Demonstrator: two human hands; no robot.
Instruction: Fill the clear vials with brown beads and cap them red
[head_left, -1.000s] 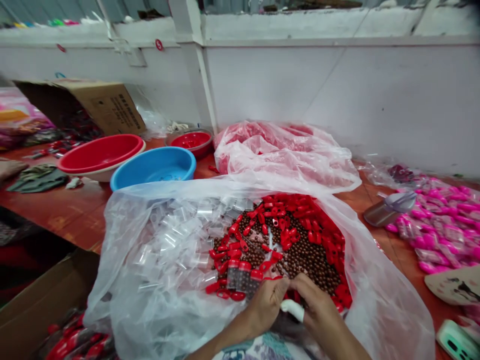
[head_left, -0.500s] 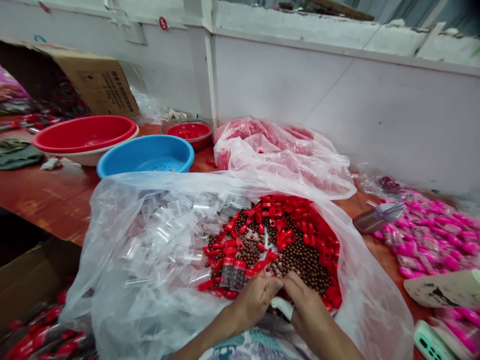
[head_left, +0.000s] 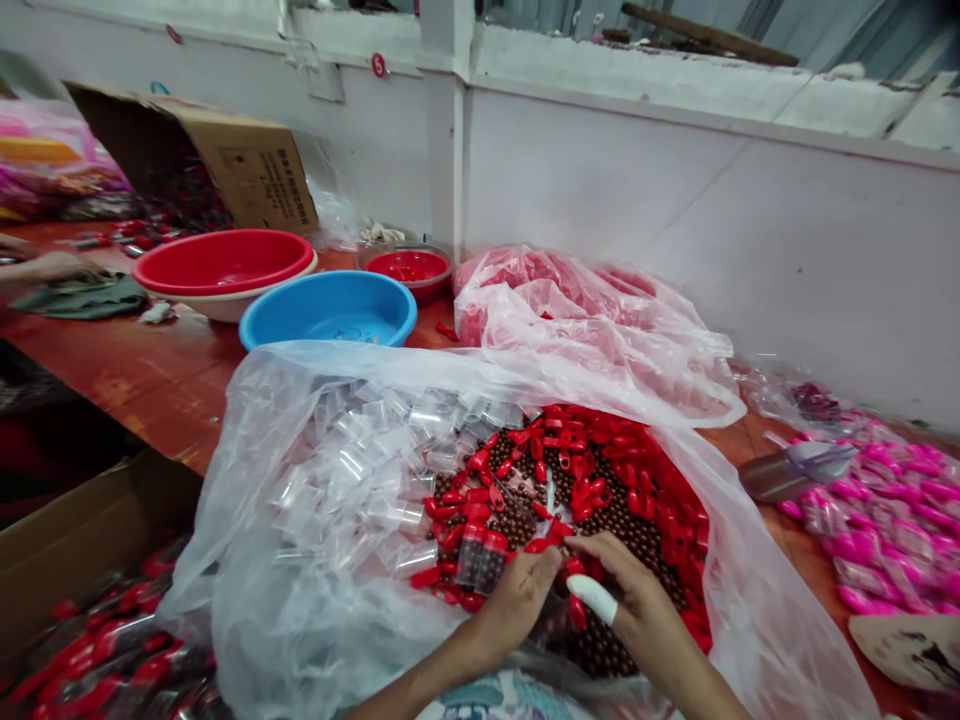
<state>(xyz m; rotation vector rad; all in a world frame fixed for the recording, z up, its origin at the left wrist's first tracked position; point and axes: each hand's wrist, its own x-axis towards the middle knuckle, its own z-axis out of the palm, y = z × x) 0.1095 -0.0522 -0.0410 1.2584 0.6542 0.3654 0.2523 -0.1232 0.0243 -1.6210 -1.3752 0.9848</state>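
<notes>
My left hand [head_left: 525, 590] is closed low over the bag's contents; what its fingers hold, if anything, is hidden. Just right of it, my right hand [head_left: 637, 590], with a white finger cover [head_left: 592, 597] on one digit, pinches a red plastic cap [head_left: 574, 568]. The fingertips of both hands nearly meet. Beneath them an open translucent plastic bag [head_left: 300, 620] holds brown beads [head_left: 604, 650], many red caps [head_left: 664, 480] and clear plastic tubes [head_left: 352, 460]. Left of my left hand lie red-capped tubes [head_left: 480, 560] with dark beads inside.
Behind the bag stand a blue basin [head_left: 330, 310], a red basin [head_left: 225, 260] and a smaller red bowl [head_left: 409, 266]. A pink-filled bag [head_left: 592, 320] lies by the wall. Pink packets [head_left: 892, 510] cover the right side. A carton [head_left: 255, 180] stands far left, near another person's hand [head_left: 56, 268].
The view has swung left, bringing another person's hand into sight. My right hand's fingers have parted from my left hand's, and red caps now show beside the white finger cover.
</notes>
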